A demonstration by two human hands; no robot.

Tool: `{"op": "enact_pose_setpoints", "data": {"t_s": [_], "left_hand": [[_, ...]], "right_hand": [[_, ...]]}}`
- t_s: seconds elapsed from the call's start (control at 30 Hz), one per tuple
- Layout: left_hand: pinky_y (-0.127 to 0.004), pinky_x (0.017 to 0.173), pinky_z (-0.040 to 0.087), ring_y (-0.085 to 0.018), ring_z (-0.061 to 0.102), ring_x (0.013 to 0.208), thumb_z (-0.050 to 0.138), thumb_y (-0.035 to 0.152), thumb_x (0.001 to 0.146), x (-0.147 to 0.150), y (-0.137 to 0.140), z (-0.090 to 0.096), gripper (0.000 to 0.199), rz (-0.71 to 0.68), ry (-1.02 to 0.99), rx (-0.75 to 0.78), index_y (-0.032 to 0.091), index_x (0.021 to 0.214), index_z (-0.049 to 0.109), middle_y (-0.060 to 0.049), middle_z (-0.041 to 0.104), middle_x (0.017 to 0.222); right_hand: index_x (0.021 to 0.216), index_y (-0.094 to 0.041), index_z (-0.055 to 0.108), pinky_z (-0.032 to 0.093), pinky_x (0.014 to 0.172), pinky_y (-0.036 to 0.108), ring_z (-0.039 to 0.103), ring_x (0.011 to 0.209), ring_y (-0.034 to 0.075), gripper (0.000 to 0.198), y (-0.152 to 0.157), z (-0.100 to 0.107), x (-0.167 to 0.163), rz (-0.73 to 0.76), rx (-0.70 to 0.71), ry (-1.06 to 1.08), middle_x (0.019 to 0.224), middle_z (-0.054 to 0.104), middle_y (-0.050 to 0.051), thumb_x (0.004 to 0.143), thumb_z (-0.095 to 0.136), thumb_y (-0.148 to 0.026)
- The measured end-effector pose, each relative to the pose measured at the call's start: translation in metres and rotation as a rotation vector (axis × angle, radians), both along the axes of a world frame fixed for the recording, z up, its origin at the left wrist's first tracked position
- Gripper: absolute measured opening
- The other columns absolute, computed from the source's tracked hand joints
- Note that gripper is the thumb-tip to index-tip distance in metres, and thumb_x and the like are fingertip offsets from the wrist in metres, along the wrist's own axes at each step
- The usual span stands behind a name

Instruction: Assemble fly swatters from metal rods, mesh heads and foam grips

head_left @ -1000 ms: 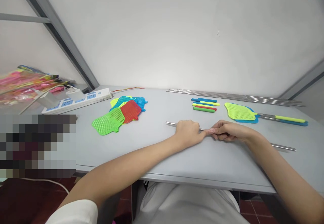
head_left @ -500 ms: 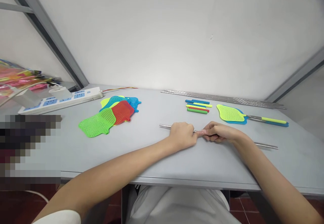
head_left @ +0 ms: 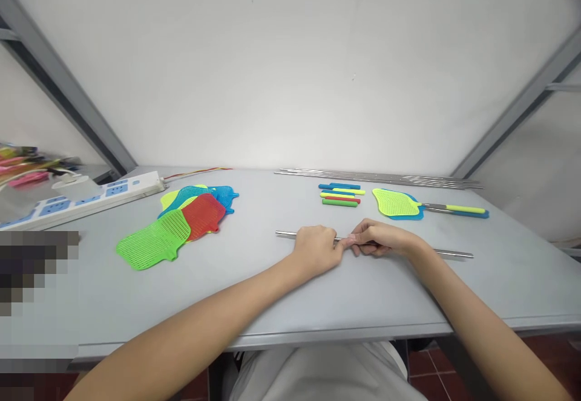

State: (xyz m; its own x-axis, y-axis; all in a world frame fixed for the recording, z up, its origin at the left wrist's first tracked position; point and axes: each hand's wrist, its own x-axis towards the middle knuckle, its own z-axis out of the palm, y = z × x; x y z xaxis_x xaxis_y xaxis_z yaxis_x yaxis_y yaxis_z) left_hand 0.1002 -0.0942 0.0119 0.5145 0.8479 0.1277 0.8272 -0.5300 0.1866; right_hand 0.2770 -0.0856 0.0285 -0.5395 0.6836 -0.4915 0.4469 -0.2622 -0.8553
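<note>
A thin metal rod point(head_left: 454, 254) lies crosswise low over the table, its two ends showing past my hands. My left hand point(head_left: 318, 248) is closed around it towards the left end, knuckles up. Close beside it, my right hand point(head_left: 376, 237) pinches the rod's middle part, and the thumbs nearly meet. Beyond my hands are several short coloured handle sleeves point(head_left: 340, 203) in blue, yellow, red and green. To their right lie a yellow fly swatter point(head_left: 397, 202) and a blue fly swatter point(head_left: 465, 213), one over the other.
Loose swatter heads overlap on the left, a green head point(head_left: 154, 242) and a red head point(head_left: 206, 215) among them. More metal rods point(head_left: 390, 178) lie along the wall. A white power strip point(head_left: 136, 184) with plugs sits at the far left, near colourful packets point(head_left: 27, 168).
The whole view has shifted, so the table's things appear further left. Both hands keep their grip on the rod, with little change in their pose.
</note>
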Motion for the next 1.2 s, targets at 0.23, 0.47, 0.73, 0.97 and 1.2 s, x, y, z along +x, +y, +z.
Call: {"op": "enact_pose_setpoints", "data": {"t_s": [0.23,0.47,0.73,0.97,1.2], "left_hand": [[-0.027,0.051,0.032,-0.018,0.054,0.059,0.012,0.06,0.075,-0.004,0.011,0.0,0.065,-0.12,0.015,0.048,0.016,0.063,0.058,-0.007,0.06,0.064],[-0.025,0.049,0.03,-0.017,0.054,0.059,0.012,0.059,0.075,-0.004,0.011,0.0,0.064,-0.114,0.007,0.058,0.016,0.062,0.057,-0.006,0.06,0.065],[-0.025,0.05,0.03,-0.016,0.053,0.057,0.011,0.059,0.075,-0.005,0.012,-0.003,0.065,-0.126,0.011,0.065,0.016,0.062,0.057,-0.006,0.06,0.065],[-0.025,0.05,0.029,-0.016,0.053,0.056,0.011,0.063,0.073,-0.005,0.011,0.001,0.067,-0.129,0.019,0.062,0.016,0.061,0.057,-0.007,0.059,0.062],[-0.025,0.049,0.029,-0.017,0.053,0.056,0.008,0.063,0.073,-0.005,0.009,0.005,0.069,-0.113,0.021,0.046,0.015,0.06,0.057,-0.007,0.058,0.059]], "right_hand": [[0.065,-0.01,0.056,0.011,0.03,0.019,0.02,0.029,0.002,0.031,-0.001,-0.001,0.001,-0.009,0.037,0.043,0.037,0.03,-0.008,0.074,0.046,-0.037],[0.064,-0.01,0.055,0.01,0.029,0.019,0.02,0.029,0.001,0.032,-0.002,-0.001,0.001,-0.016,0.039,0.034,0.039,0.031,-0.007,0.073,0.046,-0.04],[0.067,-0.01,0.056,0.011,0.03,0.019,0.019,0.029,0.001,0.033,-0.003,0.0,0.001,0.006,0.054,0.056,0.04,0.03,-0.008,0.074,0.045,-0.04],[0.068,-0.01,0.056,0.011,0.03,0.018,0.02,0.03,0.001,0.033,-0.003,0.0,0.002,0.012,0.057,0.054,0.042,0.031,-0.007,0.075,0.044,-0.04],[0.069,-0.009,0.056,0.011,0.029,0.018,0.021,0.029,0.001,0.032,-0.004,-0.002,0.003,-0.006,0.056,0.059,0.041,0.032,-0.007,0.075,0.043,-0.038]]}}
